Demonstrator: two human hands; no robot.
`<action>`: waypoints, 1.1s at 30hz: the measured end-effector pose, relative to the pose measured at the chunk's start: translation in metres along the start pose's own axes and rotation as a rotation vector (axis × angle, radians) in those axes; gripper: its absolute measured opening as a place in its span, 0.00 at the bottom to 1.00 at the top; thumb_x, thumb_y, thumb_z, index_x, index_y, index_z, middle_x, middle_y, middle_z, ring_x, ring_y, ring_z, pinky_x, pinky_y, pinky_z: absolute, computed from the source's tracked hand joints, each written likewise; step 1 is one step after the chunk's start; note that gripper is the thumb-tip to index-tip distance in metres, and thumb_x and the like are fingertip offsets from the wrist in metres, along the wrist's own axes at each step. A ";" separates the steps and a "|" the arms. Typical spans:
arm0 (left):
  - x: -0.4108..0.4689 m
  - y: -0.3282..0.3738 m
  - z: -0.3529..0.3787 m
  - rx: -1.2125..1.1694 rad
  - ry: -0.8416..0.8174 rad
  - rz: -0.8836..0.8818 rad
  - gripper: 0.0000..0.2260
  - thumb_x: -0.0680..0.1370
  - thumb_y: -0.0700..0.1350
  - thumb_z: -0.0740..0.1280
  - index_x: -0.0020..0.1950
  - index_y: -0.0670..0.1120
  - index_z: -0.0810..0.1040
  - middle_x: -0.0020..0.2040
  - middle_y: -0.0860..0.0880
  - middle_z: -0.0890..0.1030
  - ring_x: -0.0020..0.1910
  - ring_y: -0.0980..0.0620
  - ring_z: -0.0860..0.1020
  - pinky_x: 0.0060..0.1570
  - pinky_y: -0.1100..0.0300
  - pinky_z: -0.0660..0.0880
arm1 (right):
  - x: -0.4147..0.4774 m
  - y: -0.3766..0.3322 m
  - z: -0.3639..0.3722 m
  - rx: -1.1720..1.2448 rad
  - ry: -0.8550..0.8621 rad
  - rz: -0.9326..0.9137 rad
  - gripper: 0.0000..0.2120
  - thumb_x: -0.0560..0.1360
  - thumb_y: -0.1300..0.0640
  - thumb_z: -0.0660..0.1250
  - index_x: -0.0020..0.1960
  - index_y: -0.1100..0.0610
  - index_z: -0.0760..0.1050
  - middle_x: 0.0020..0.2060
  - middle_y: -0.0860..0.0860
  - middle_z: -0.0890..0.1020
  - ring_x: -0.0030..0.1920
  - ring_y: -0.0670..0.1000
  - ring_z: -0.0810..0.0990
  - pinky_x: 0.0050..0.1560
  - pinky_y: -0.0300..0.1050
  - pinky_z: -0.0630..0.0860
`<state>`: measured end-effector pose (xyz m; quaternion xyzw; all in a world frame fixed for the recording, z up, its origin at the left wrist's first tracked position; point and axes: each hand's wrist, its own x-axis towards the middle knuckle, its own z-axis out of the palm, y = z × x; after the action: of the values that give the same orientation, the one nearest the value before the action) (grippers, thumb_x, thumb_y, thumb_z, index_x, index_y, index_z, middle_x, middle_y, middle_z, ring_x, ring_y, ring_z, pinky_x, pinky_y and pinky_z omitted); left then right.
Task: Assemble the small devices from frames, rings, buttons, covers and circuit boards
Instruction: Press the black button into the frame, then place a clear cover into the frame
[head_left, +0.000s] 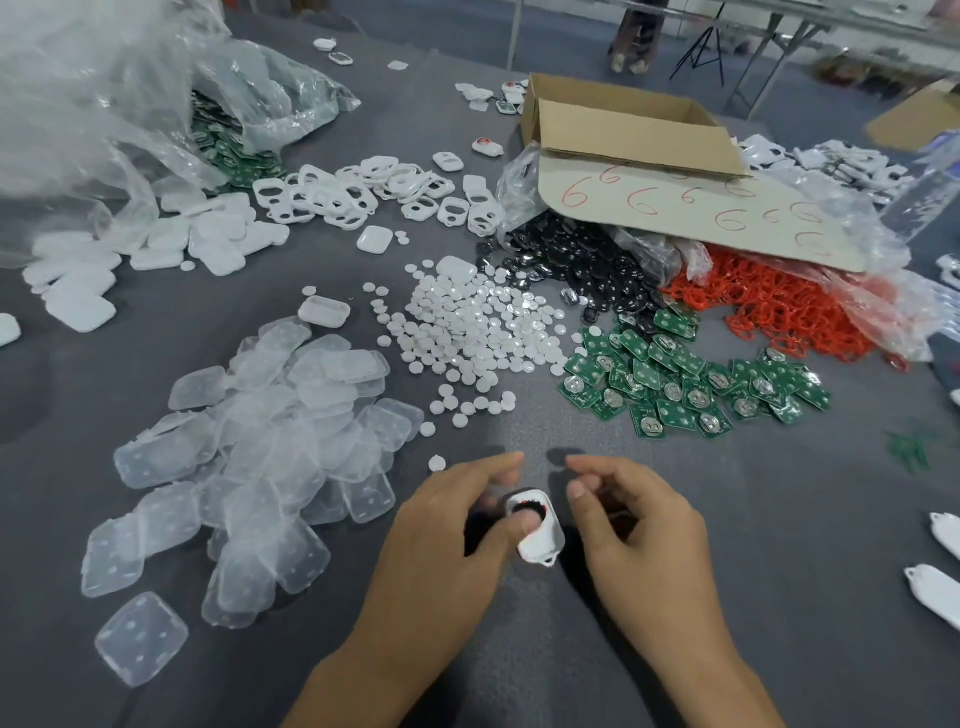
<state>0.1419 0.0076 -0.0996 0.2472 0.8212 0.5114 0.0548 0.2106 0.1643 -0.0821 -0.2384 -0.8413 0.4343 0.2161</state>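
Work piece: one white frame (540, 535) was held just above the grey table (779, 519), near its front edge, between the two hands.
Left hand (447, 525): gripped the frame, with the thumb pressed into its round opening, where something dark and red showed.
Right hand (639, 525): just beside the frame, fingers curled; whether they pinched anything could not be told.
Obstructions: one loose white button (437, 463) lay just beyond the left hand.
Left of hands: heap of clear covers (260, 441), too many to count.
Ahead: heap of white buttons (467, 332) and green circuit boards (675, 379), uncountable.
Further back: white frames (363, 192), black discs (571, 260) and red rings (789, 312), all in heaps.
Containers: one cardboard box (639, 135), marked with red sixes; one large plastic bag (104, 104), spilling boards.
Right edge: at least two white pieces (940, 592).
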 end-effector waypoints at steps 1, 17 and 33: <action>0.004 0.002 0.001 -0.028 0.039 0.007 0.16 0.76 0.52 0.75 0.63 0.60 0.80 0.54 0.66 0.81 0.54 0.63 0.80 0.53 0.69 0.74 | 0.006 -0.003 0.002 0.003 -0.008 -0.004 0.13 0.75 0.63 0.73 0.50 0.45 0.84 0.42 0.41 0.84 0.43 0.41 0.83 0.43 0.28 0.74; 0.070 0.021 0.004 -0.042 0.156 0.011 0.10 0.78 0.36 0.70 0.52 0.51 0.82 0.47 0.59 0.83 0.50 0.60 0.80 0.50 0.66 0.75 | 0.054 -0.023 0.038 0.079 -0.088 -0.005 0.12 0.78 0.60 0.69 0.51 0.42 0.82 0.43 0.40 0.85 0.44 0.41 0.83 0.43 0.40 0.80; 0.058 -0.006 -0.016 0.075 0.280 0.044 0.08 0.79 0.40 0.71 0.54 0.53 0.82 0.48 0.60 0.82 0.48 0.60 0.81 0.47 0.69 0.76 | 0.043 0.020 -0.011 0.068 0.107 0.170 0.10 0.77 0.62 0.71 0.49 0.47 0.84 0.38 0.42 0.85 0.38 0.41 0.82 0.43 0.36 0.77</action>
<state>0.0838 0.0189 -0.0881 0.1935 0.8338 0.5107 -0.0807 0.1870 0.2070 -0.0858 -0.3242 -0.7900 0.4662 0.2313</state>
